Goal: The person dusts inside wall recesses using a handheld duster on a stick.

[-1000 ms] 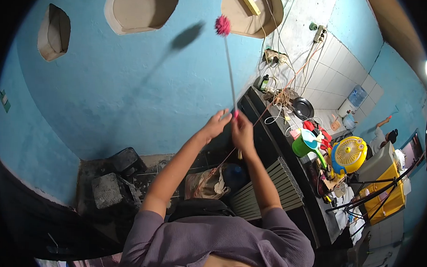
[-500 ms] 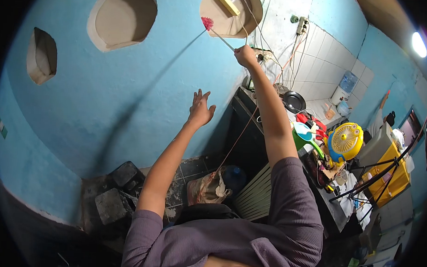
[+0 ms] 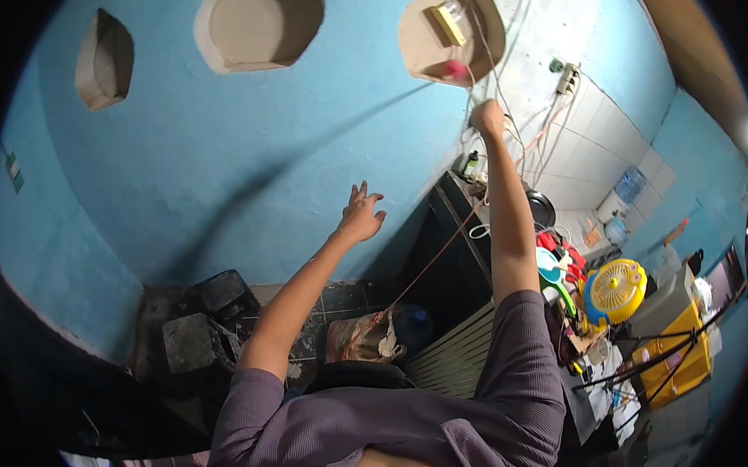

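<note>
Right hand [image 3: 487, 118], raised high in the upper middle of the frame, is clenched in a fist. It seems to be closed round the lower end of a duster [image 3: 454, 69], though the thin shaft is hard to make out against the wall. The duster's pink head sits inside the rightmost wall niche [image 3: 418, 46], just below a yellow box [image 3: 441, 23] on the niche's back.

From the fist, the head lies up and to the left. The duster's long axis runs on that slant from the knuckles into the opening, so the tool points away from the person and into the recess. The right arm is stretched almost straight to reach it.

Left hand [image 3: 362, 212] is lower, near the centre of the frame. It is released, with fingers spread, and grasps nothing. It is close to the blue wall [image 3: 229, 146], but I cannot tell whether it touches. It is well apart from the duster, so the right hand is much the nearer.

At the right, below the raised arm, a dark desk [image 3: 453, 199] carries a black pan [image 3: 542, 208] and a yellow fan [image 3: 612, 290] among other clutter.
</note>
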`<act>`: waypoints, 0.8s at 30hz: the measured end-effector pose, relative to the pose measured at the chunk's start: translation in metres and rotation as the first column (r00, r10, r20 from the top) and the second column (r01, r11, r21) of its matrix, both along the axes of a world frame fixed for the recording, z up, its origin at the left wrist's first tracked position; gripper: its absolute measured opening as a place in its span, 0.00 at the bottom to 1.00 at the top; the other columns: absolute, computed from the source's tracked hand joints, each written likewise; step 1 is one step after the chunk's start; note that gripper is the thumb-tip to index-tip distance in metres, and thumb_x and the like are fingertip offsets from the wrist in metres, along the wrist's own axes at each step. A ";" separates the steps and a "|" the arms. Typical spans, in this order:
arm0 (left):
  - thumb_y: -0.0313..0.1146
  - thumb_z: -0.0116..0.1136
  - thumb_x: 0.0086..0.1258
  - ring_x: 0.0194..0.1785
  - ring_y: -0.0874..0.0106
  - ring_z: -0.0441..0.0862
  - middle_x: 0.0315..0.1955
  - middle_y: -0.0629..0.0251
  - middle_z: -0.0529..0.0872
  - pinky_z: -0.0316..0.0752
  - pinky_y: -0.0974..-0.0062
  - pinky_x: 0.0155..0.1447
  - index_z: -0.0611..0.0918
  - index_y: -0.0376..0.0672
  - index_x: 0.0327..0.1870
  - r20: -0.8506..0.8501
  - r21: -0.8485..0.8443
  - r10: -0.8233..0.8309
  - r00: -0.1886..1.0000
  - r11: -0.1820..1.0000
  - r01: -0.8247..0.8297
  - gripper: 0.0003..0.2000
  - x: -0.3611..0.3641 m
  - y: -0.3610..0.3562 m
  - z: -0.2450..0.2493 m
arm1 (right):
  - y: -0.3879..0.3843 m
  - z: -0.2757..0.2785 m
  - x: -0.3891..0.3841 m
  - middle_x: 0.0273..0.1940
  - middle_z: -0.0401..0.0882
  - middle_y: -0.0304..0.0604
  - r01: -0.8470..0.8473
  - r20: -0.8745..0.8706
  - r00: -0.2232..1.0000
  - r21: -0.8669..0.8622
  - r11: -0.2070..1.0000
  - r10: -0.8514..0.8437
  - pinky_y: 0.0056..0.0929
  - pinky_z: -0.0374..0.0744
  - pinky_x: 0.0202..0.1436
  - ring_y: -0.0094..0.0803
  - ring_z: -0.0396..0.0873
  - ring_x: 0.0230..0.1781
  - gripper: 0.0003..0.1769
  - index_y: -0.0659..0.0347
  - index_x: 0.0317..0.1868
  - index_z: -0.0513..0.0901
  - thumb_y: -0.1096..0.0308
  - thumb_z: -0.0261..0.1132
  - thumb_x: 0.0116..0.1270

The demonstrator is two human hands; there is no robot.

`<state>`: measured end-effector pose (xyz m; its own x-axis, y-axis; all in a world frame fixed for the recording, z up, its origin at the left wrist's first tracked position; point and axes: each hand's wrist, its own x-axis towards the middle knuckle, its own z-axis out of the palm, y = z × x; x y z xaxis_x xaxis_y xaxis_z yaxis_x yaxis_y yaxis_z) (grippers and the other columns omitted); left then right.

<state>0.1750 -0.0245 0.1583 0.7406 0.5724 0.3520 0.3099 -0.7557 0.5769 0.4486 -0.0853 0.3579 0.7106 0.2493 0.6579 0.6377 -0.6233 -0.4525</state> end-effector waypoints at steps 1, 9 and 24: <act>0.36 0.54 0.59 0.68 0.50 0.44 0.64 0.46 0.50 0.57 0.55 0.63 0.71 0.45 0.54 -0.030 -0.039 0.003 1.000 0.999 -0.004 0.20 -0.006 0.003 -0.002 | 0.006 -0.007 0.002 0.39 0.77 0.59 0.013 -0.041 0.999 0.020 1.000 -0.012 0.40 0.74 0.44 0.49 0.77 0.42 0.12 0.67 0.33 0.79 0.70 0.54 0.53; 0.35 0.53 0.60 0.68 0.50 0.42 0.64 0.47 0.49 0.56 0.52 0.62 0.71 0.45 0.54 -0.037 -0.134 0.090 0.995 0.987 -0.094 0.20 -0.040 0.033 -0.027 | 0.016 -0.029 0.048 0.37 0.75 0.64 -0.084 -0.011 0.996 -0.051 0.995 0.083 0.43 0.73 0.45 0.55 0.75 0.42 0.16 0.70 0.33 0.78 0.64 0.55 0.54; 0.36 0.52 0.60 0.68 0.50 0.44 0.64 0.48 0.50 0.53 0.51 0.63 0.72 0.46 0.52 -0.043 -0.218 0.098 0.994 0.970 -0.105 0.18 -0.048 0.045 -0.051 | -0.014 0.006 0.037 0.38 0.76 0.61 0.023 0.048 0.999 -0.008 1.000 -0.022 0.42 0.73 0.43 0.56 0.74 0.42 0.22 0.68 0.34 0.79 0.55 0.62 0.51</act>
